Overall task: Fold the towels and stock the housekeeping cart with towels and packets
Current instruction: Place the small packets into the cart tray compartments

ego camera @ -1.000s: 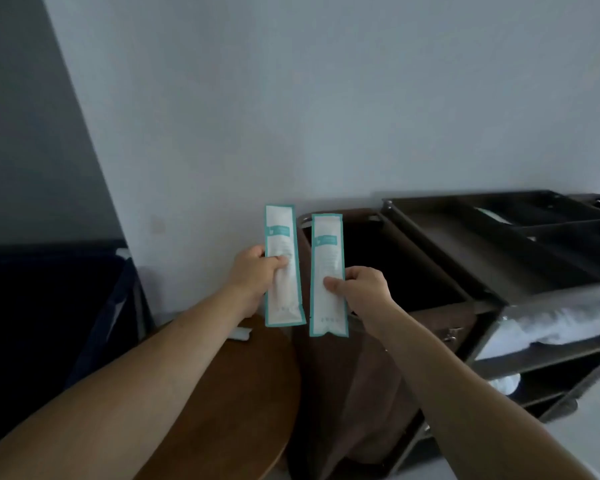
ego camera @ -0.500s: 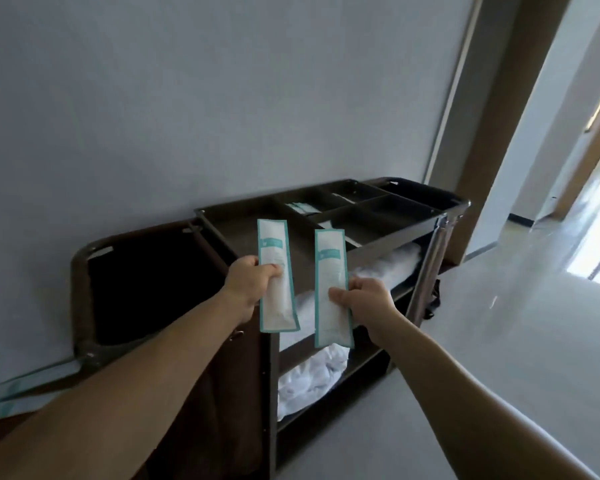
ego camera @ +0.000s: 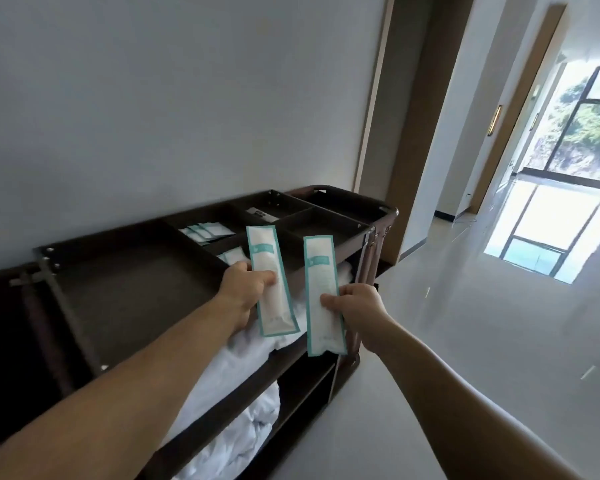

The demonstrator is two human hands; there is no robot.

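My left hand (ego camera: 242,292) pinches a long white packet with teal edges (ego camera: 269,271) and holds it upright over the front rim of the dark brown housekeeping cart (ego camera: 125,292). My right hand (ego camera: 355,308) pinches a second, matching packet (ego camera: 321,289) just past the cart's right front corner. Several small teal-edged packets (ego camera: 207,232) lie in a compartment of the cart's top tray. White towels (ego camera: 243,368) lie bunched on the upper shelf, and more white towels (ego camera: 236,441) fill the shelf below.
The cart stands against a grey wall (ego camera: 153,98). A dark linen bag (ego camera: 7,341) hangs at its left end. Pale floor (ego camera: 465,341) runs to the right toward a doorway (ego camera: 413,133) and a bright window (ego camera: 568,168).
The view has swung right from the linen bag and a round wooden table to the cart's top tray. Both hands, still holding their packets, have come closer to the tray.
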